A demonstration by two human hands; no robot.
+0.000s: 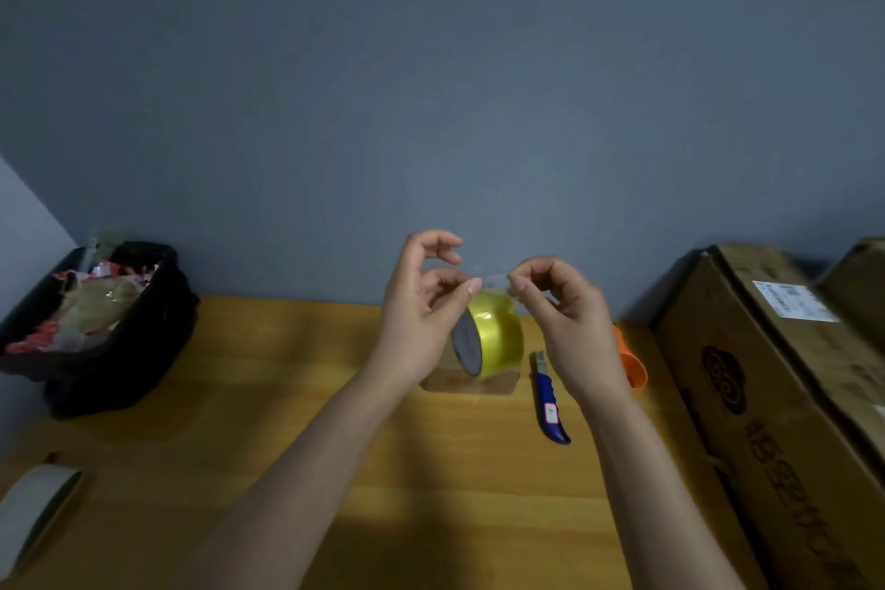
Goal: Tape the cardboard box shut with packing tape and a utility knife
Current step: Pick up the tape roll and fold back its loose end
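We pinch the free end of the tape point(493, 279) between both hands: left hand point(421, 307) and right hand point(565, 311), other fingers loosely curled. The tape roll point(495, 333) hangs just below our fingertips, over the small cardboard box point(471, 382); the utility knife point(550, 402) lies under our right wrist. If our pinch slips, the end may snap back or fold onto itself.

Looks like a small packing or mailroom corner, possibly in a home or office; dim view. Wooden table point(239, 398) against a plain grey-blue wall point(431, 86). Large printed shipping cartons point(766, 398) with a label stacked at right. Black bin point(143, 350) full of crumpled tape and paper scraps at left.
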